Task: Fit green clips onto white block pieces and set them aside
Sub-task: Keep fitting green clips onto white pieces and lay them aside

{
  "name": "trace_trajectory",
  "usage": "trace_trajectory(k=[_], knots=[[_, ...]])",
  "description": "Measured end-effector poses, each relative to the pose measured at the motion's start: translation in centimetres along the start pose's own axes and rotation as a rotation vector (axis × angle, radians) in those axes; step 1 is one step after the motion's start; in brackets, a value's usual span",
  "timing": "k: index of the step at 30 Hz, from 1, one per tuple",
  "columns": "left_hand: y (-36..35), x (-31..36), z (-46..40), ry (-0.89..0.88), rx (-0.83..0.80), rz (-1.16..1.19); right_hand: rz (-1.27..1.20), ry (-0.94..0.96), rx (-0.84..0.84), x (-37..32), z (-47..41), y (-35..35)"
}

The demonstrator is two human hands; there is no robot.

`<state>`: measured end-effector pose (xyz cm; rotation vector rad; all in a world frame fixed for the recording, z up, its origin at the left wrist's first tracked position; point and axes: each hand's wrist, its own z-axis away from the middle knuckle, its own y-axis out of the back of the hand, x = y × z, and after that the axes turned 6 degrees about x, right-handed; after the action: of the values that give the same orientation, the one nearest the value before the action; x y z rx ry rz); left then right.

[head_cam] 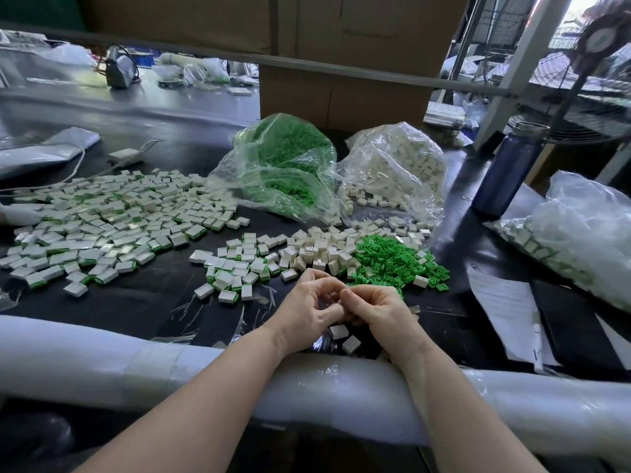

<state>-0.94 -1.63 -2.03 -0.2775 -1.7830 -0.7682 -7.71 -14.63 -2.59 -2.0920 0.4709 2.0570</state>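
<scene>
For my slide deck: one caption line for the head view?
Both hands meet near loose green clips and white blocks, finished pile at left.

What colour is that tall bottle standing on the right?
Dark blue bottle with a grey lid, seen in the head view.

Whatever the curled hands [345, 310] pinch between them, hidden by fingers.

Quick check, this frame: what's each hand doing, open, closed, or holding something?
Left hand: fingers curled, meeting the right hand; what it pinches is hidden, so cannot tell.
Right hand: fingers curled against the left hand; any held piece is hidden, so cannot tell.
</scene>
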Motion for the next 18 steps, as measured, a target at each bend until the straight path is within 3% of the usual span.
trace_trajectory(k=[18], knots=[[-0.40, -0.77, -0.44, -0.025, -0.064, -0.058, 0.036, 0.006, 0.044, 0.03, 0.11, 0.18]])
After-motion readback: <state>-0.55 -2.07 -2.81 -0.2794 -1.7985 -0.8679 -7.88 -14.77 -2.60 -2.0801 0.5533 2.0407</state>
